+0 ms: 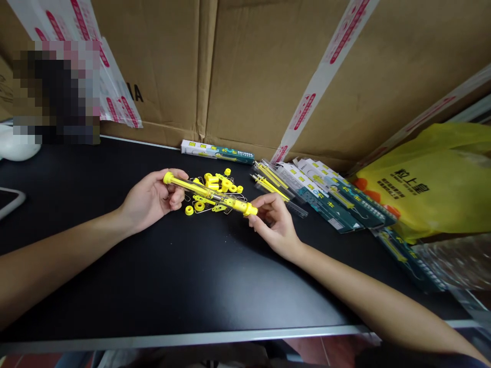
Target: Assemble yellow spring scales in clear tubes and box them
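A clear tubular spring scale [205, 190] with yellow end caps is held slantwise above the black table, its left end higher. My left hand [152, 195] is closed around its left part, just below the cap. At the other end, the fingertips of my right hand [276, 225] pinch the yellow cap. Behind and below the tube lies a heap of small yellow plastic parts [213, 184], with rings, caps and wire hooks among them. Yellow rods and clear tubes [270, 186] lie in a bunch beyond my right hand.
One long printed box [217, 152] lies by the cardboard wall [261, 66]. Several similar boxes [330, 197] are stacked at the right. A yellow plastic bag [429, 184] stands beside them. At the left edge are a phone [9, 202] and a white rounded object [19, 144].
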`<state>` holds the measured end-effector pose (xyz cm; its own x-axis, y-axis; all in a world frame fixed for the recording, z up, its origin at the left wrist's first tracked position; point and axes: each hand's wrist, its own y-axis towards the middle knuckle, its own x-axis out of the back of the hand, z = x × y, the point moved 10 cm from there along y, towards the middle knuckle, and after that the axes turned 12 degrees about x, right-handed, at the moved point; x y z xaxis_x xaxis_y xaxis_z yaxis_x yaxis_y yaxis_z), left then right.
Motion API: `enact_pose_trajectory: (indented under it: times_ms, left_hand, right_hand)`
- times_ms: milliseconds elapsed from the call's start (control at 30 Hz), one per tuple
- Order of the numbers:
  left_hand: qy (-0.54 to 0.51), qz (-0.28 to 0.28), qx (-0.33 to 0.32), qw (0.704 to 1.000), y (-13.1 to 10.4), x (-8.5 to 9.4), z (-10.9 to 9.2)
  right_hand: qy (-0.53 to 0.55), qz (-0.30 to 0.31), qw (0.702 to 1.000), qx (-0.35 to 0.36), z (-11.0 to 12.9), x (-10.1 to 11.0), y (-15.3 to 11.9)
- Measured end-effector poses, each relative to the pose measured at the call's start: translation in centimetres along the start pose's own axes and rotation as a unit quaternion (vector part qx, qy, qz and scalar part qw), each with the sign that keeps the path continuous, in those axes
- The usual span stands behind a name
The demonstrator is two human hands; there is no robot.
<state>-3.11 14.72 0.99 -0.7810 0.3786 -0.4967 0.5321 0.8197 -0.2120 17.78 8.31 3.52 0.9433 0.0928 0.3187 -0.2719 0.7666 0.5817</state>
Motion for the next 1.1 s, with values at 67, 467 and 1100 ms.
enact_pose_trajectory:
  times_ms: [67, 467, 1100]
  left_hand:
    - [-0.002, -0.002, 0.000, 1.000, 0.0, 0.1, 0.0]
    - [-0.007, -0.003, 0.002, 1.000, 0.1, 0.1, 0.0]
    - [-0.001, 0.000, 0.001, 1.000, -0.1, -0.2, 0.3]
  right_hand:
    - [-0.001, 0.001, 1.000, -0.005, 0.0, 0.0, 0.0]
    - [-0.011, 0.017, 1.000, 0.009, 0.4, -0.3, 0.1]
    - [0.080, 0.046, 0.993, -0.071, -1.0, -1.1, -0.5]
